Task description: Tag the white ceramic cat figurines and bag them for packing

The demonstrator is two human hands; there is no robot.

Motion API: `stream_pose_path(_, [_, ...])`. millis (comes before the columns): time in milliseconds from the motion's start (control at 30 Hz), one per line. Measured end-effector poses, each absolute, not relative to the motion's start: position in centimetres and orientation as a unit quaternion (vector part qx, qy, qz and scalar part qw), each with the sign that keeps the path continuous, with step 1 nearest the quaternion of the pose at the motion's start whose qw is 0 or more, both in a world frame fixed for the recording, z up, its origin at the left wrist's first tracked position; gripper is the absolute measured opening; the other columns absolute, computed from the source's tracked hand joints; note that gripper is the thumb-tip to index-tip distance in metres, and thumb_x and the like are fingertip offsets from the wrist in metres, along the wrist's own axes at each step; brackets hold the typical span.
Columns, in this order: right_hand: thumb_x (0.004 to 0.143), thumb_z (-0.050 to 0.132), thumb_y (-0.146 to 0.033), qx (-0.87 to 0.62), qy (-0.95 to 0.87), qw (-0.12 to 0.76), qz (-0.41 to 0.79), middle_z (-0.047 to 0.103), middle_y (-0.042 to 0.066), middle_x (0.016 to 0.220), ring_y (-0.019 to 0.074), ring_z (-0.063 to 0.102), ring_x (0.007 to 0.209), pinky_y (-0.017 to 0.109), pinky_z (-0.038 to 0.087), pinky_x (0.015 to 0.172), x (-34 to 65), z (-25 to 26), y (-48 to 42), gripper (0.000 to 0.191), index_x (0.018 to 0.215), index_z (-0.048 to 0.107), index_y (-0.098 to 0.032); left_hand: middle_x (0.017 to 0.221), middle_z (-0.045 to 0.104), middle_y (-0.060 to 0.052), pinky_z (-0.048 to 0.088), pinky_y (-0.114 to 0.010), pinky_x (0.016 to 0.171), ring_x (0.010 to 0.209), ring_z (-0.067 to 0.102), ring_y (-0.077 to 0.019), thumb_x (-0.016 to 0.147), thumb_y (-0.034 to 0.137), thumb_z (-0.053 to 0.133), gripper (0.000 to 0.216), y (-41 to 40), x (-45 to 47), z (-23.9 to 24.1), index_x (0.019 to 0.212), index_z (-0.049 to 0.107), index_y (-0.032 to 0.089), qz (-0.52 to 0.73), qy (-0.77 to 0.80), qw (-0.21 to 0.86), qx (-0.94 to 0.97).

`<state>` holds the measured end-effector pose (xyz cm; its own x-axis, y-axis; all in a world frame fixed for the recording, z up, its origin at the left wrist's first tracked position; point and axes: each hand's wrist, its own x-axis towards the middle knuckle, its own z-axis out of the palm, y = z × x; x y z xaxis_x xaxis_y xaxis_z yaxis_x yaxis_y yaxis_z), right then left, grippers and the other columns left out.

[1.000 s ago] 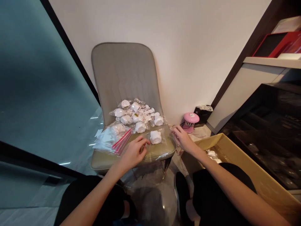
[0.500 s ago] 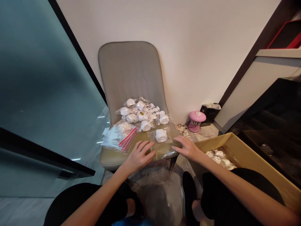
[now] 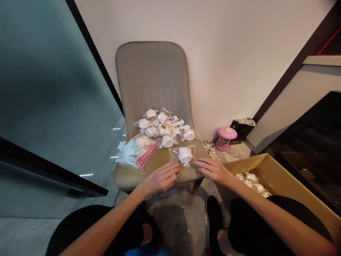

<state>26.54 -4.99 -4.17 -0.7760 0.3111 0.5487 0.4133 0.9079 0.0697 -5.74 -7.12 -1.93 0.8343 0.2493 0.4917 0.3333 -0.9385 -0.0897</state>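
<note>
Both hands pulled inward over the last second. The left hand [image 3: 162, 177] and right hand [image 3: 211, 170] are now laid flat, fingers extended, nothing gripped. The clear bag [image 3: 184, 155], one white piece inside, is pinned at its near edge on the chair seat [image 3: 128, 179], in front of the bagged pile [image 3: 162, 127].

Left hand [image 3: 161, 177] and right hand [image 3: 213, 170] lie flat, fingers seemingly extended, forearms outstretched

Matt, soft-looking beige cloth on the chair [image 3: 151, 78]. Clear, glossy, wrinkled plastic for the bag [image 3: 183, 156] and for the pile of bags [image 3: 162, 128] behind. Matt brown cardboard for the box [image 3: 290, 188].
</note>
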Motion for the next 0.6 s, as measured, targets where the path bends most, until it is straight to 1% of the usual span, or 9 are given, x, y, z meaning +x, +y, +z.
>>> stream_pose_path(100, [0.095,0.055,-0.014,-0.192,-0.935,0.283,-0.091,0.063,0.010,0.134,0.0243,0.055,0.126,0.043,0.055,0.097,26.5,-4.0,-5.0,0.012,0.097,0.066,-0.018,0.115,0.071,-0.012,0.039,-0.045,0.118,0.131,0.053,-0.0230,0.087,0.010,0.056,0.011,-7.0,-5.7,-2.0,0.095,0.061,0.015,-0.240,-0.161,0.082,-0.954])
stream_pose_path(200, [0.094,0.055,-0.014,-0.192,-0.936,0.283,-0.086,0.063,0.009,0.134,0.0245,0.055,0.126,0.043,0.056,0.096,26.3,-3.9,-5.1,0.012,0.098,0.066,-0.019,0.114,0.071,-0.012,0.039,-0.049,0.116,0.126,0.057,-0.0233,0.087,0.012,0.055,0.011,-7.1,-5.7,-1.9,0.096,0.060,0.016,-0.218,-0.183,0.087,-0.955])
stream_pose_path(367, [0.094,0.054,-0.013,-0.192,-0.930,0.297,-0.096,0.062,0.011,0.134,0.0248,0.058,0.122,0.042,0.057,0.093,25.9,-3.9,-5.4,0.012,0.094,0.064,-0.019,0.127,0.065,-0.013,0.044,-0.048,0.108,0.120,0.060,-0.0242,0.088,0.015,0.054,0.010,-7.3,-5.4,-1.4,0.095,0.059,0.018,-0.194,-0.219,0.110,-0.950])
stream_pose_path(500, [0.093,0.055,-0.013,-0.206,-0.921,0.308,-0.120,0.063,0.015,0.131,0.0246,0.062,0.113,0.040,0.057,0.089,25.6,-4.0,-5.7,0.010,0.092,0.064,-0.017,0.140,0.057,-0.015,0.044,-0.047,0.105,0.118,0.060,-0.0245,0.088,0.015,0.053,0.009,-7.4,-5.1,-0.9,0.095,0.058,0.017,-0.175,-0.231,0.124,-0.949])
stream_pose_path(600, [0.093,0.055,-0.014,-0.205,-0.921,0.307,-0.124,0.064,0.014,0.130,0.0239,0.063,0.110,0.038,0.057,0.087,25.5,-3.9,-5.8,0.009,0.091,0.064,-0.017,0.146,0.051,-0.015,0.044,-0.047,0.102,0.117,0.060,-0.0255,0.086,0.017,0.054,0.009,-7.4,-4.9,-0.7,0.094,0.058,0.018,-0.171,-0.240,0.126,-0.947])
